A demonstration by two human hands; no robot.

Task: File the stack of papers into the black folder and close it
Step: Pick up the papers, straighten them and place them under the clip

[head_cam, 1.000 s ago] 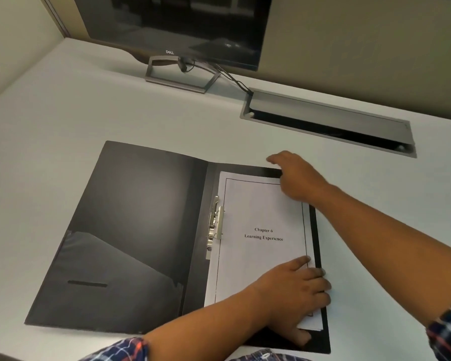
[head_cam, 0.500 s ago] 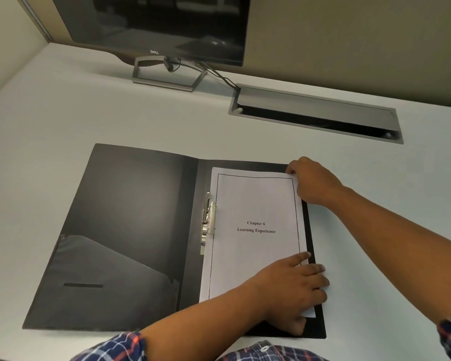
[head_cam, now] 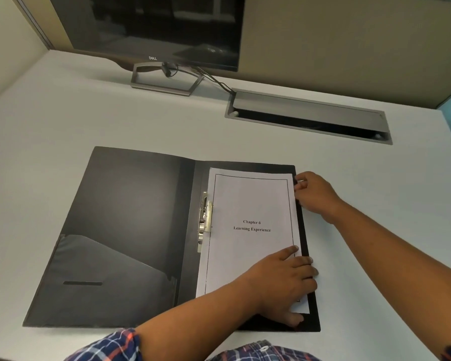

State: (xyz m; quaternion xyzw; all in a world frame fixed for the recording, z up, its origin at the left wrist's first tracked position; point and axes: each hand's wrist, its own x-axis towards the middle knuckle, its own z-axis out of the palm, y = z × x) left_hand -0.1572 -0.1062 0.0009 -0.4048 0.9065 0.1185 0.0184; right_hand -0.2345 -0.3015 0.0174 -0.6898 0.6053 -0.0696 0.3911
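The stack of papers (head_cam: 250, 230) lies on the right half of the open black folder (head_cam: 130, 230), centre frame; my left hand (head_cam: 284, 280) presses it flat, fingers together; my right hand (head_cam: 313, 194) pinches its upper-right edge; clamping and closing remain, I judge.

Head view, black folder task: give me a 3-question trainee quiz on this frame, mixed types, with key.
1. True or false: the open black plastic folder already has its left cover folded over the white stack of printed papers.
2. Multiple choice: where does the left hand rest? A) on the dark flat monitor B) flat on the stack's lower right part C) on the silver metal spring clip
3. Fill in: the right hand touches the stack at its upper ____ edge.

Key: 1 false, the folder lies open on the white desk; 2 B; 3 right.
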